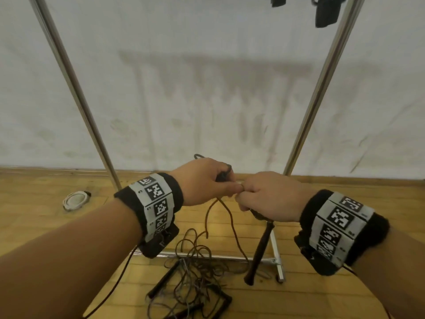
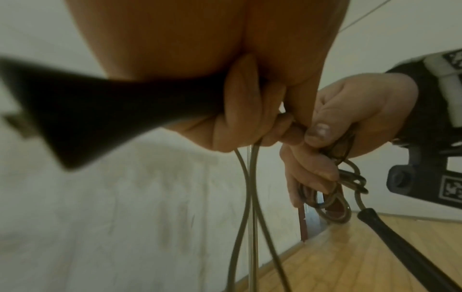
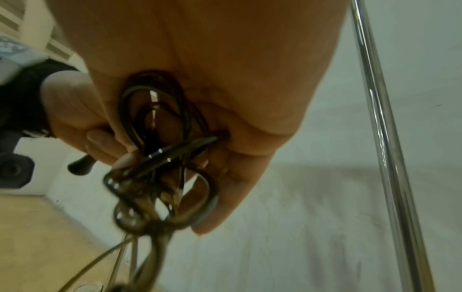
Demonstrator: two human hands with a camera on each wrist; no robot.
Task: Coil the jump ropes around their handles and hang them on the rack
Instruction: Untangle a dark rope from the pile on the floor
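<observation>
Both hands meet in front of the rack, low near the floor. My left hand (image 1: 220,180) grips one black handle (image 2: 100,110) of a dark jump rope, and two strands (image 2: 250,197) run down from its fingers. My right hand (image 1: 246,199) pinches a bundle of rope coils (image 3: 160,138) against its palm, touching the left hand's fingertips. The rope's second black handle (image 1: 259,252) dangles below the right hand. The loose rope (image 1: 230,224) hangs in a loop to the floor.
The rack's two chrome uprights (image 1: 76,88) (image 1: 322,88) rise on either side, with its base bar (image 1: 230,256) on the wooden floor. A tangle of more ropes and handles (image 1: 195,279) lies below. Black items (image 1: 326,12) hang at the top right. A white round object (image 1: 74,200) lies on the left.
</observation>
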